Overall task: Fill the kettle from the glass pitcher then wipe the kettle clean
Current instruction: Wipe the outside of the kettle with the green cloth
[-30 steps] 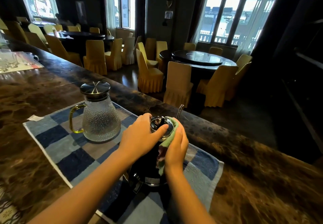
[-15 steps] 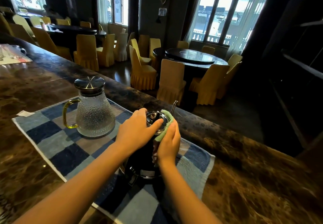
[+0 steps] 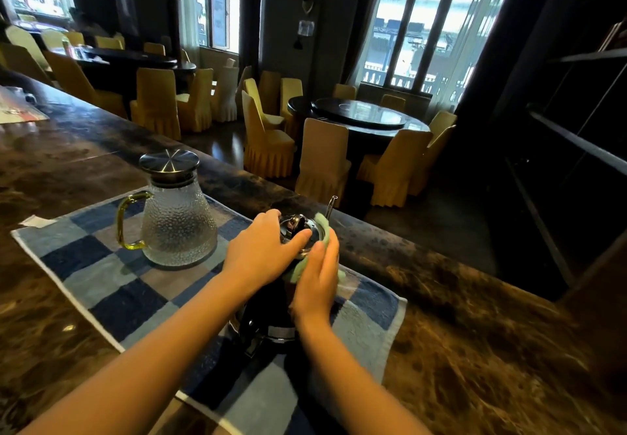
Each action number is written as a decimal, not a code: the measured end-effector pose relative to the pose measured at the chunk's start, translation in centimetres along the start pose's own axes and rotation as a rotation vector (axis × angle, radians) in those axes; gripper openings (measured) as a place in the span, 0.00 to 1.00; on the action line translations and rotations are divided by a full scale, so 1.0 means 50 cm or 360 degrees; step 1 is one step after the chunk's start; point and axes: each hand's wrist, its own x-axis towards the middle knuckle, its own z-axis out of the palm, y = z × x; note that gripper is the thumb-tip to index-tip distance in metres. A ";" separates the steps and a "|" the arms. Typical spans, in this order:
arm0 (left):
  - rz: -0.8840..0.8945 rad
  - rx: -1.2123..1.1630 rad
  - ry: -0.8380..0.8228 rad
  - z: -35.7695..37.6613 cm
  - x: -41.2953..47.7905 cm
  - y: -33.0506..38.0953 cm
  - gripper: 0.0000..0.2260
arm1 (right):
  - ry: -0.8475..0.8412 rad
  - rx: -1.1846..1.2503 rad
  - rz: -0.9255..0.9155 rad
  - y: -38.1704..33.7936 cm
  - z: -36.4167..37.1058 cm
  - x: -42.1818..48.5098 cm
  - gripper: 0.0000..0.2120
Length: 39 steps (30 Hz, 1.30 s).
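Right hand [image 3: 315, 287] presses fuzzy green cloth [image 3: 296, 273] on glossy kettle [image 3: 268, 316].

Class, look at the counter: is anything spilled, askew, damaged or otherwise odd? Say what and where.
Nothing stands out. The glass pitcher stands upright, lid on, on the checked towel; the kettle stands upright beside it. No spill shows. Only a small white scrap lies off the towel's far left corner.

Counter [image 3: 475, 349]: glossy dark-brown marble.
Checked towel [image 3: 101, 282]: blue and grey, spread flat on the counter.
Paper scrap [image 3: 35, 221]: white, beside the towel's far-left corner.
Beyond: round dining table [image 3: 359, 115], yellow-covered chairs [image 3: 322, 159], bright windows [image 3: 427, 20].
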 end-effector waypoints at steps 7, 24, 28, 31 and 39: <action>0.0020 0.0025 -0.0002 -0.004 -0.002 0.004 0.24 | 0.0182 -0.0025 0.0236 0.084 -0.012 -0.035 0.30; -0.0092 -0.0619 -0.0225 0.010 0.011 -0.021 0.30 | 0.0488 0.0143 0.0234 -0.012 0.038 -0.143 0.22; 0.0025 -0.0661 -0.0336 0.007 0.016 -0.033 0.33 | 0.0472 0.0248 0.0239 -0.057 0.043 -0.153 0.20; 0.0134 -0.0724 -0.0450 -0.007 0.022 -0.047 0.32 | 0.0458 0.0317 0.0221 -0.087 0.043 -0.162 0.18; 0.0520 -0.0779 -0.0642 -0.042 0.047 -0.106 0.24 | 0.0096 -0.0201 -0.0210 -0.075 0.063 -0.219 0.26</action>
